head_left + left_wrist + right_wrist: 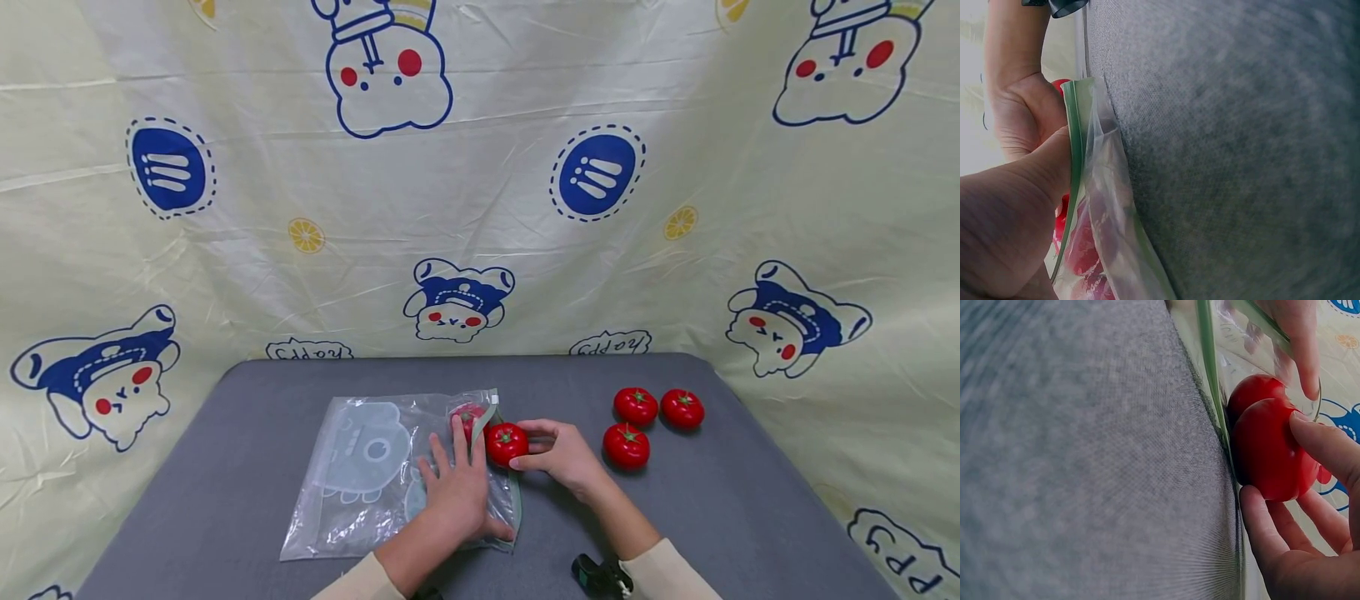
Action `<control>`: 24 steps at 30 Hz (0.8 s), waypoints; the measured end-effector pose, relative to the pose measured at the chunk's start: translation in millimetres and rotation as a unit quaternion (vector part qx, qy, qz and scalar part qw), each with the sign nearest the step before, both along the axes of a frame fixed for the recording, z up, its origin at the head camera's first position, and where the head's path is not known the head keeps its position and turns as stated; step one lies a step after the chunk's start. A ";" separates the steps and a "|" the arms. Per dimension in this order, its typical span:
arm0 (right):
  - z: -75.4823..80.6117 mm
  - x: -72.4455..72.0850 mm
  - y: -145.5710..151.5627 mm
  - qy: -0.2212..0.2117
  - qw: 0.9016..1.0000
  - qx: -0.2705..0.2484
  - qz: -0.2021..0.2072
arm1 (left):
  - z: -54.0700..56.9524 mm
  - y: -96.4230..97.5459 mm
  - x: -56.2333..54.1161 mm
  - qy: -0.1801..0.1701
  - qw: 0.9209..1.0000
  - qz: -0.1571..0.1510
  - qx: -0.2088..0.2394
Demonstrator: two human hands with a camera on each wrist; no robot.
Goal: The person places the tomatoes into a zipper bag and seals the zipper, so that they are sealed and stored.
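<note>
A clear zip bag [307, 525] with a pale printed figure lies flat, its green-edged mouth facing right. My left hand [459, 492] spreads its straight fingers over the bag near that mouth, the thumb at the lower corner of the opening. One red tomato [467, 411] sits just inside, partly covered by the film. With thumb and fingers, my right hand [566, 457] grips another tomato [507, 444] at the mouth. In the right wrist view the held tomato [1269, 453] overlaps the one behind it, between the green strips [1209, 356].
Three more tomatoes [627, 446] stand grouped to the right of my right hand on the grey table [720, 517]. A printed cream cloth [510, 192] hangs behind the table. A black device [596, 575] is at the right wrist.
</note>
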State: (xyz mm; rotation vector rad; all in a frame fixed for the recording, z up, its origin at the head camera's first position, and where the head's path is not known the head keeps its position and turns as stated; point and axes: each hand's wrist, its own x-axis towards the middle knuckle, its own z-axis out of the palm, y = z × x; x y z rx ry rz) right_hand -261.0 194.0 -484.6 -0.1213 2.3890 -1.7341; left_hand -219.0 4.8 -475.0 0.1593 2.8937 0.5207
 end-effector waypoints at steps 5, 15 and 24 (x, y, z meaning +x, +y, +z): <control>-0.9 -1.9 -2.1 -0.002 1.000 -0.004 -0.004 | 0.0 0.1 0.2 0.005 1.000 -0.003 -0.001; -4.6 -5.9 -7.3 0.010 1.000 -0.009 -0.002 | 0.3 1.9 0.1 0.011 1.000 -0.006 -0.017; -7.5 -8.6 -11.1 0.010 1.000 -0.014 -0.019 | 0.5 3.3 -1.4 0.009 1.000 -0.010 -0.021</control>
